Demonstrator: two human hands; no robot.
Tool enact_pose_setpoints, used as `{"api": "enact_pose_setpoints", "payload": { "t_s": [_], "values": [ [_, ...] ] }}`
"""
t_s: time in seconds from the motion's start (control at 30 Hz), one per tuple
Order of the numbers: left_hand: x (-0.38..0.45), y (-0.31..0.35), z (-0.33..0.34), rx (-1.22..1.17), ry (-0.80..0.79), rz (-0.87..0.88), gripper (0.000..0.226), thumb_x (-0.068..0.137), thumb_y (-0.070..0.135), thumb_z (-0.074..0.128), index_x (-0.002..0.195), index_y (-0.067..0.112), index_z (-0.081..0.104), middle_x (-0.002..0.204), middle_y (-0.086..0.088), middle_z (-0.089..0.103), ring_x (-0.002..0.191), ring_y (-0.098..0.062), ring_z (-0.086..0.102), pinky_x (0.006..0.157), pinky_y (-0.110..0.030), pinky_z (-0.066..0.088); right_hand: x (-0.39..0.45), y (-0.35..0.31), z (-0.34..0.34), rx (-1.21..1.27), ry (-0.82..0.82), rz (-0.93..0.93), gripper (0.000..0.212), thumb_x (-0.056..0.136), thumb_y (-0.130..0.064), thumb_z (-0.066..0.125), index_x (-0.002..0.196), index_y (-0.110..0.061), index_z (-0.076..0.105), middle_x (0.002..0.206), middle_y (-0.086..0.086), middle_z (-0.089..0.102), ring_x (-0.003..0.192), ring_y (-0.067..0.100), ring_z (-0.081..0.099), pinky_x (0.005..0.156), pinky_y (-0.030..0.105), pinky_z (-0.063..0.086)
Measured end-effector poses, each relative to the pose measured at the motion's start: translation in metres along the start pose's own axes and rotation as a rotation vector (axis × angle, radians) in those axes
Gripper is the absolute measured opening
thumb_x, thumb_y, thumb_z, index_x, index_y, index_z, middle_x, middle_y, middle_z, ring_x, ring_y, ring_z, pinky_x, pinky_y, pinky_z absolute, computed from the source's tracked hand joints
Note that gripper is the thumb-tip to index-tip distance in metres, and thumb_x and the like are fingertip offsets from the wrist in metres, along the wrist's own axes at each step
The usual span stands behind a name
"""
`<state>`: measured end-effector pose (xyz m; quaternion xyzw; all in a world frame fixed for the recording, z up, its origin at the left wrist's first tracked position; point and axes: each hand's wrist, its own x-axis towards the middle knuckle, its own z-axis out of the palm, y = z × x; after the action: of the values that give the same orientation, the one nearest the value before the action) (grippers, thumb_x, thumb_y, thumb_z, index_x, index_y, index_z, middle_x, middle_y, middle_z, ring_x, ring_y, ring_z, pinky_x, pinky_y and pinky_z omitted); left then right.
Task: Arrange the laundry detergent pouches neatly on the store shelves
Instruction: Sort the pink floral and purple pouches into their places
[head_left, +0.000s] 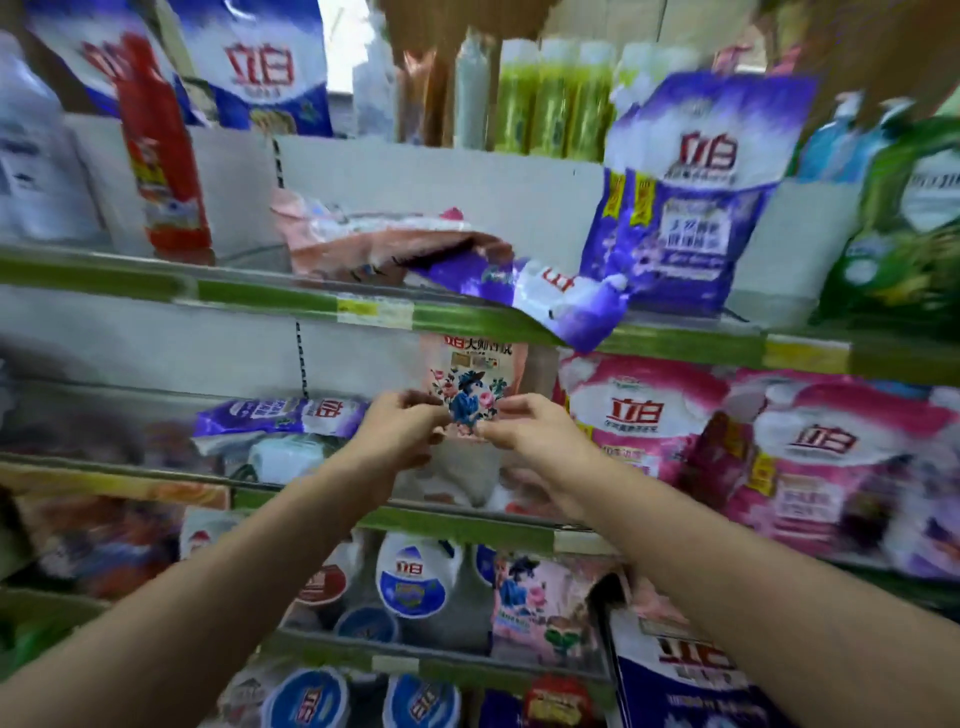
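Observation:
A pale pink pouch with a blue flower print (475, 387) stands upright at the middle shelf. My left hand (402, 428) pinches its lower left edge and my right hand (524, 428) pinches its lower right edge. A purple pouch (280, 415) lies flat to the left on the same shelf. Pink pouches (644, 415) stand to the right. On the shelf above, a pink pouch (384, 244) lies flat, a purple pouch (561, 299) droops over the shelf's edge, and two purple pouches (691, 208) stand upright.
Green-edged shelf rails (311, 306) run across the view. A red bottle (161, 171) and blue pouches (260, 67) sit upper left, green packs (904, 223) upper right. Round-labelled jugs (413, 579) and another floral pouch (540, 608) fill the lower shelves.

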<state>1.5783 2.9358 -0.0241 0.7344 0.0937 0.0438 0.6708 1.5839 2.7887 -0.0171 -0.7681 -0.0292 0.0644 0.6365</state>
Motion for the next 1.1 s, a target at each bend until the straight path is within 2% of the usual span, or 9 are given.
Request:
{"api": "enact_pose_setpoints", "payload": {
  "t_s": [0.1, 0.3, 0.47, 0.63, 0.7, 0.83, 0.93, 1.03, 1.1],
  "values": [
    [-0.034, 0.047, -0.018, 0.024, 0.012, 0.088, 0.009, 0.090, 0.009, 0.061, 0.086, 0.016, 0.061, 0.093, -0.009, 0.064, 0.089, -0.022, 0.062, 0.075, -0.033, 0.049, -0.031, -0.047, -0.012, 0.044, -0.056, 0.002, 0.022, 0.091, -0.012, 0.064, 0.112, -0.014, 0.057, 0.106, 0.007, 0.063, 0.090, 0.017, 0.059, 0.073, 0.032, 0.050],
    [-0.055, 0.122, -0.057, 0.031, 0.007, 0.264, 0.007, 0.090, 0.010, 0.062, 0.095, 0.013, 0.063, 0.100, -0.011, 0.068, 0.092, -0.020, 0.065, 0.084, -0.034, 0.053, -0.042, -0.119, -0.024, 0.199, 0.015, -0.055, 0.016, 0.094, -0.009, 0.058, 0.110, -0.013, 0.056, 0.103, 0.007, 0.061, 0.098, 0.022, 0.060, 0.090, 0.041, 0.052],
    [-0.024, 0.147, -0.083, -0.028, 0.032, 0.337, 0.009, 0.091, 0.006, 0.060, 0.096, 0.012, 0.063, 0.092, -0.010, 0.066, 0.086, -0.020, 0.062, 0.077, -0.026, 0.050, -0.008, -0.150, -0.018, 0.380, 0.082, -0.061, 0.007, 0.095, -0.004, 0.054, 0.093, -0.010, 0.056, 0.089, 0.007, 0.060, 0.083, 0.021, 0.060, 0.082, 0.038, 0.054],
    [0.037, 0.154, -0.118, 0.041, 0.096, 0.421, 0.010, 0.089, 0.009, 0.062, 0.098, 0.013, 0.067, 0.098, -0.015, 0.068, 0.095, -0.025, 0.063, 0.090, -0.039, 0.051, 0.058, -0.177, -0.004, 0.493, 0.124, -0.105, 0.011, 0.094, 0.002, 0.049, 0.092, -0.007, 0.054, 0.084, 0.012, 0.056, 0.077, 0.024, 0.058, 0.074, 0.033, 0.053],
    [0.064, 0.156, -0.131, 0.073, 0.127, 0.450, 0.011, 0.089, 0.010, 0.063, 0.099, 0.011, 0.068, 0.098, -0.014, 0.069, 0.093, -0.024, 0.063, 0.087, -0.036, 0.050, 0.088, -0.186, 0.003, 0.465, 0.143, -0.107, 0.014, 0.094, 0.002, 0.049, 0.089, -0.010, 0.054, 0.082, 0.011, 0.055, 0.074, 0.020, 0.057, 0.072, 0.031, 0.051],
    [0.110, 0.156, -0.142, 0.126, 0.107, 0.509, 0.014, 0.090, 0.007, 0.061, 0.101, 0.010, 0.068, 0.091, -0.008, 0.068, 0.084, -0.016, 0.061, 0.070, -0.018, 0.048, 0.139, -0.196, 0.013, 0.443, 0.160, -0.096, 0.014, 0.094, 0.002, 0.050, 0.087, -0.009, 0.055, 0.086, 0.011, 0.056, 0.077, 0.021, 0.056, 0.071, 0.027, 0.051],
    [0.137, 0.156, -0.142, 0.184, 0.067, 0.544, 0.016, 0.091, 0.010, 0.061, 0.106, 0.010, 0.067, 0.093, -0.004, 0.069, 0.085, -0.011, 0.063, 0.064, -0.006, 0.047, 0.169, -0.198, 0.015, 0.311, 0.133, -0.077, 0.011, 0.092, 0.003, 0.054, 0.097, -0.006, 0.056, 0.098, 0.013, 0.056, 0.085, 0.023, 0.055, 0.078, 0.029, 0.051],
    [0.161, 0.160, -0.141, 0.246, 0.027, 0.554, 0.020, 0.091, 0.015, 0.062, 0.110, 0.014, 0.066, 0.101, -0.001, 0.069, 0.093, -0.012, 0.063, 0.072, -0.012, 0.048, 0.194, -0.198, 0.013, 0.081, 0.084, -0.082, 0.023, 0.086, 0.004, 0.063, 0.107, -0.006, 0.058, 0.109, 0.017, 0.062, 0.101, 0.027, 0.060, 0.092, 0.032, 0.049],
    [0.176, 0.163, -0.140, 0.326, 0.000, 0.548, 0.027, 0.090, 0.017, 0.064, 0.116, 0.015, 0.064, 0.110, 0.000, 0.067, 0.102, -0.012, 0.061, 0.082, -0.019, 0.047, 0.206, -0.198, 0.012, -0.099, 0.049, -0.066, 0.032, 0.077, 0.001, 0.074, 0.103, -0.012, 0.060, 0.111, 0.018, 0.067, 0.110, 0.030, 0.062, 0.101, 0.038, 0.048]
  ]
}}
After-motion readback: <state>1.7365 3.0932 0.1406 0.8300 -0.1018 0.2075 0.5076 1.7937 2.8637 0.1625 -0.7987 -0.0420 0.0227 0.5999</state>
